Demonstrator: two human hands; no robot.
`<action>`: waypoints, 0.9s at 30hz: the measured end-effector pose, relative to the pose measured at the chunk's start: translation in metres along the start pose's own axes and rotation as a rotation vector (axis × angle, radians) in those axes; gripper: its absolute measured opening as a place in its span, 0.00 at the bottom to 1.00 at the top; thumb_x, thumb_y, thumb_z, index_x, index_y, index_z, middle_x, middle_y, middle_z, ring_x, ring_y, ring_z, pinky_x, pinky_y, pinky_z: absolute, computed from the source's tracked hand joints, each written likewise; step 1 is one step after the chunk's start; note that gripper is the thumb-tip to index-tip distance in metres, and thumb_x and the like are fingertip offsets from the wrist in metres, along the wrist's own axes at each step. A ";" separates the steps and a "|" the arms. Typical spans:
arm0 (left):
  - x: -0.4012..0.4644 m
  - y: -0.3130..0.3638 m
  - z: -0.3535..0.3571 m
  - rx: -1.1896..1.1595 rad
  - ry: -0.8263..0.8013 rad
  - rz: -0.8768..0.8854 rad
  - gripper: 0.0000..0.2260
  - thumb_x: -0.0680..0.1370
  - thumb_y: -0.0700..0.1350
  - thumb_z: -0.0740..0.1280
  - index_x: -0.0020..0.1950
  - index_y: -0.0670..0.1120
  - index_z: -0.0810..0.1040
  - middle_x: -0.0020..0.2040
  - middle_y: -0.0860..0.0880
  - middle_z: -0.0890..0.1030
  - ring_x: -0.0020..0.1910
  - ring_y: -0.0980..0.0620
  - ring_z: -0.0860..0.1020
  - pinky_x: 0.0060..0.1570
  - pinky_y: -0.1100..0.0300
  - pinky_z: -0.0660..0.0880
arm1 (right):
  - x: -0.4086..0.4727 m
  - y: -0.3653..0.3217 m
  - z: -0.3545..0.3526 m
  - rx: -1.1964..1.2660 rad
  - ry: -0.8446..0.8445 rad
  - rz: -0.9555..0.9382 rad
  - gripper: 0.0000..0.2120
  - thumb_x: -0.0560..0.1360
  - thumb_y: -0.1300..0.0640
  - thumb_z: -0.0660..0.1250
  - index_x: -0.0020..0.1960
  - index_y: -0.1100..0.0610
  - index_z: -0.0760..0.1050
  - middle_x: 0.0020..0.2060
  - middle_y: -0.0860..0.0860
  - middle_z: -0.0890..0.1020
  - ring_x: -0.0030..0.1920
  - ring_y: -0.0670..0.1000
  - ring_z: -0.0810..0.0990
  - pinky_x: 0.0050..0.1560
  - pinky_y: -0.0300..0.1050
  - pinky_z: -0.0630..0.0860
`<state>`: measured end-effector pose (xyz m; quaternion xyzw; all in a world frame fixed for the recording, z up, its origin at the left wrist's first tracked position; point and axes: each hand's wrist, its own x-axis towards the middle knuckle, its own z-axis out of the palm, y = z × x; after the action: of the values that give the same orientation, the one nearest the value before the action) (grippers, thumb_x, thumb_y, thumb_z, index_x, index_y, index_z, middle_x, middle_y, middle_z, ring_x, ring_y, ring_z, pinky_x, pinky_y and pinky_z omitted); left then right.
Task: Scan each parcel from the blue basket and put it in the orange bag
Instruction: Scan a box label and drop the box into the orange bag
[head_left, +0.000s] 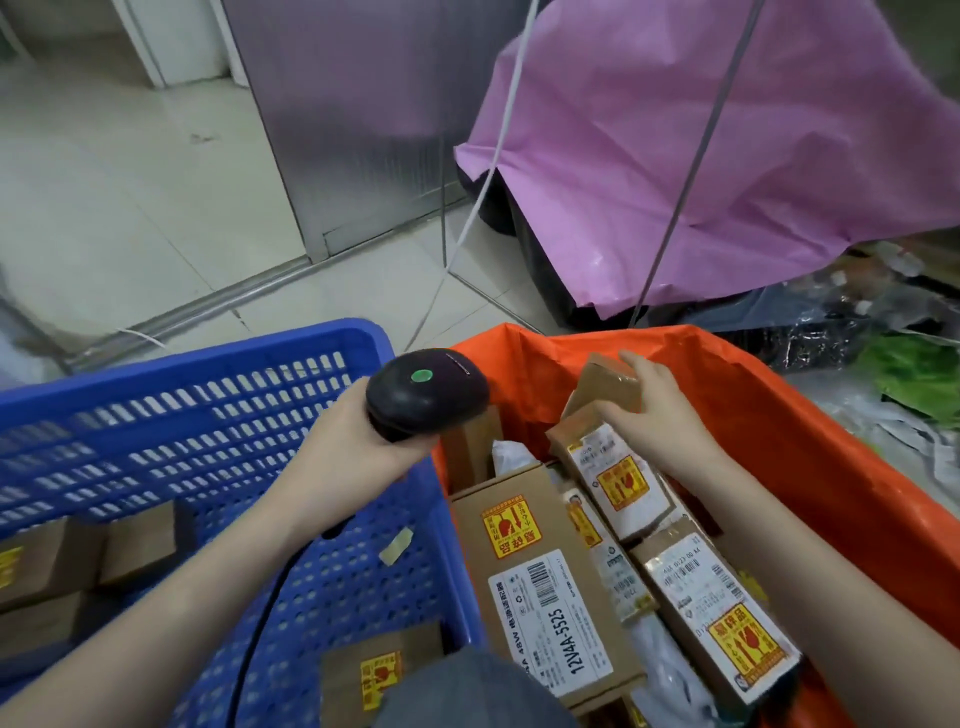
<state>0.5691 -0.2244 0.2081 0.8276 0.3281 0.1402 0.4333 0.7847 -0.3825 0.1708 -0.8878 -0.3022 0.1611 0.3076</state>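
Pale floor tiles (130, 208) run under a grey metal panel (353, 130) at the back, with a pink plastic sheet (727, 145) draped over dark stock to the far right. Blue basket (182, 415) sits at my left, a few brown cartons (47, 566) on its perforated bottom, one near me carrying a yellow-and-red fragile sticker (381, 678). My left hand (358, 447) is wrapped round the grip of the black scanner (426, 392); its green light shows on top, its cable trails down over the basket. Touching the basket's right wall, the orange bag (779, 441) is crowded with parcels. The big carton (540, 587) reads "12V4A-5525" and "48W" under a barcode; other labels are too blurred to read. My right hand (652, 402) grips a small brown parcel (605, 387), tilted above the heap inside the bag. Green packaging (919, 374) lies beyond its right rim.
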 end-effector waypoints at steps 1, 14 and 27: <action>-0.004 -0.003 -0.011 -0.020 0.025 -0.020 0.05 0.72 0.43 0.71 0.44 0.49 0.76 0.28 0.50 0.79 0.28 0.57 0.78 0.34 0.60 0.73 | -0.004 -0.018 -0.001 -0.006 0.016 -0.049 0.31 0.77 0.56 0.66 0.76 0.54 0.57 0.74 0.54 0.62 0.71 0.54 0.64 0.65 0.44 0.64; -0.071 -0.109 -0.121 -0.118 0.167 -0.174 0.12 0.71 0.39 0.73 0.51 0.51 0.77 0.31 0.54 0.80 0.29 0.57 0.76 0.31 0.64 0.71 | -0.057 -0.165 0.109 0.045 -0.251 -0.495 0.31 0.75 0.54 0.68 0.74 0.52 0.59 0.71 0.47 0.64 0.72 0.44 0.61 0.64 0.31 0.56; -0.068 -0.256 -0.087 -0.145 -0.166 -0.456 0.03 0.74 0.38 0.71 0.47 0.42 0.81 0.25 0.54 0.78 0.24 0.61 0.75 0.28 0.69 0.70 | -0.053 -0.119 0.244 -0.301 -0.850 -0.329 0.40 0.74 0.47 0.69 0.77 0.51 0.49 0.74 0.51 0.57 0.73 0.53 0.59 0.69 0.49 0.64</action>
<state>0.3658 -0.1108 0.0553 0.7078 0.4585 -0.0066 0.5373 0.5765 -0.2320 0.0672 -0.7181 -0.5578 0.4136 0.0463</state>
